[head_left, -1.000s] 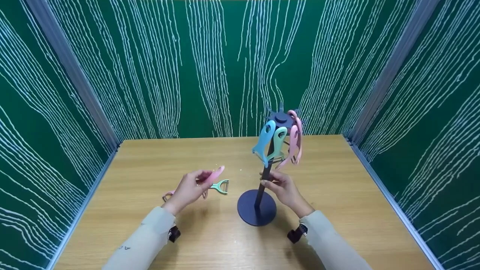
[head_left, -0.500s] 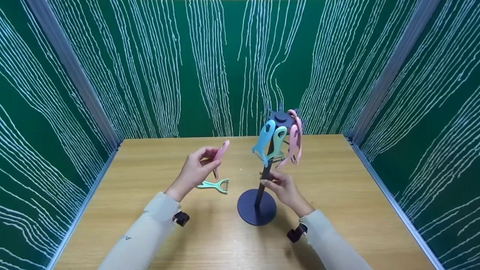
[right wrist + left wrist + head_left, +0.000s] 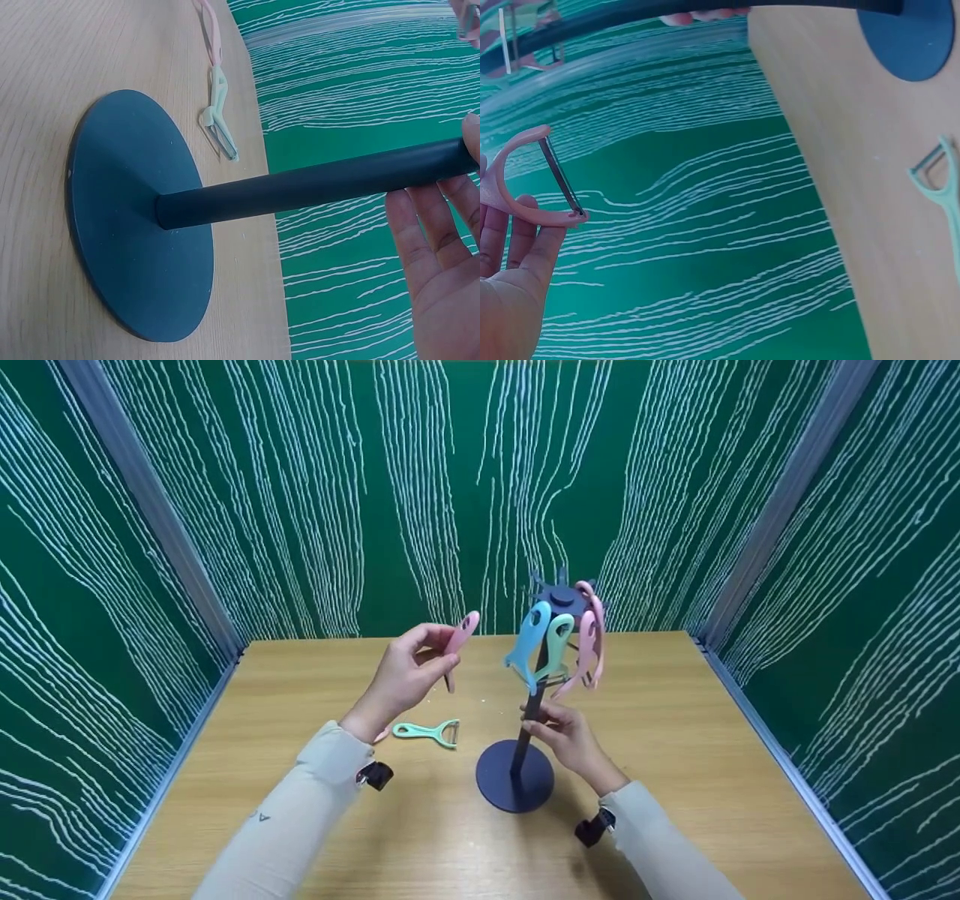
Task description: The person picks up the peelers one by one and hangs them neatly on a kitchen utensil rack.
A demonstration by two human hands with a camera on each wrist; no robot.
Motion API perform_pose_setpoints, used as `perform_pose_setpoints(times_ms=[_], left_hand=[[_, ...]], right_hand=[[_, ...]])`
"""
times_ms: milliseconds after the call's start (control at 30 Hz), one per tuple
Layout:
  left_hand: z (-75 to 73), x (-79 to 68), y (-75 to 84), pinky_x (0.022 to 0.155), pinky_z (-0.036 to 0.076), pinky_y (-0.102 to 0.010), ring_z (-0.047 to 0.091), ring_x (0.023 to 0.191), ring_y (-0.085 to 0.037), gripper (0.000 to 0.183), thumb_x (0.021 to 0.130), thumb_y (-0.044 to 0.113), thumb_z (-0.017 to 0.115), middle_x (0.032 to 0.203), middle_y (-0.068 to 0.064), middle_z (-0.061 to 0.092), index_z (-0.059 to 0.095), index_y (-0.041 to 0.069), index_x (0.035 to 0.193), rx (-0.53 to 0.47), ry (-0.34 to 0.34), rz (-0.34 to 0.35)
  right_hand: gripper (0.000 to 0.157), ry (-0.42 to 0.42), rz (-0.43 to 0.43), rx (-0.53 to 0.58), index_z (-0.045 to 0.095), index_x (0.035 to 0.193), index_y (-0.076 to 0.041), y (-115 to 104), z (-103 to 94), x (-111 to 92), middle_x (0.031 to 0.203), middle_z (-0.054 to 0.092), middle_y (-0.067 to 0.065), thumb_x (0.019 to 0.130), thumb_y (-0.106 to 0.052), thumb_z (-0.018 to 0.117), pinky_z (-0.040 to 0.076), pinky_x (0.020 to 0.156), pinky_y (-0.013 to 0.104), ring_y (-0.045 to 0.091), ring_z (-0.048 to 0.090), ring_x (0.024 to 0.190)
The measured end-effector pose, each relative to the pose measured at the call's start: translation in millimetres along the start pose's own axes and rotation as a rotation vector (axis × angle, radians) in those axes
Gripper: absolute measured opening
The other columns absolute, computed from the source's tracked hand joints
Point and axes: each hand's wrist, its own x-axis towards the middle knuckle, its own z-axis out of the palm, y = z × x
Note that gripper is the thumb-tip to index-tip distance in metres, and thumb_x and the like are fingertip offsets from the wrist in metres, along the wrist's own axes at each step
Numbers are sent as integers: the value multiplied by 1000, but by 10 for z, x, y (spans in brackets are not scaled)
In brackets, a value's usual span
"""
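Observation:
My left hand [image 3: 411, 671] pinches a pink peeler [image 3: 523, 214] by its handle, held up above the table with the holed end on top and the blade end below. To its right stands a dark rack [image 3: 515, 780] with a round base, a post and a ring of hooks on top. My right hand [image 3: 566, 735] grips the rack's post [image 3: 315, 187] about halfway up. From the hooks hang a blue peeler [image 3: 529, 641], a green peeler [image 3: 557, 641] and two pink peelers [image 3: 586, 649]. The held peeler is apart from the hooks.
A mint-green peeler [image 3: 426, 732] lies flat on the wooden table [image 3: 645, 720], left of the rack's base. Another pink piece [image 3: 382, 734] shows partly behind my left wrist. Green walls with white lines stand behind and on both sides.
My left hand has lifted the pink peeler off the table area and carried it up and to the right, closer to the rack's top. My right hand keeps its place on the post.

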Motion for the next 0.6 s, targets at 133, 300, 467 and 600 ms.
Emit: perform_pose_setpoints(times_ms=[133, 300, 467, 600], left_hand=[[6, 51, 82, 111, 58, -39, 67, 116, -26, 33, 102, 2, 74, 123, -17, 70, 68, -1, 134, 2, -2, 35], [15, 118, 169, 112, 58, -39, 67, 115, -27, 34, 102, 3, 74, 124, -17, 71, 67, -1, 135, 14, -5, 65], [34, 187, 271, 111, 58, -37, 68, 115, -26, 35, 102, 4, 74, 125, -17, 72, 67, -2, 136, 22, -9, 82], [52, 229, 349, 109, 59, -40, 68, 113, -26, 35, 102, 5, 74, 124, -18, 72, 66, -2, 136, 29, -14, 105]], right_hand=[[26, 5, 5, 0, 74, 127, 8, 1, 3, -1, 107, 75, 27, 101, 4, 71, 61, 89, 22, 8, 70, 95], [26, 10, 11, 3, 74, 127, 8, 5, 4, 1, 108, 76, 27, 101, 4, 71, 61, 89, 21, 7, 70, 96], [26, 12, -6, -1, 75, 127, 8, 11, 11, 3, 108, 77, 27, 101, 3, 72, 61, 88, 20, 6, 70, 95], [24, 19, -28, -15, 75, 123, 9, 20, 18, 0, 107, 77, 28, 100, 3, 73, 60, 87, 18, 5, 70, 93]])
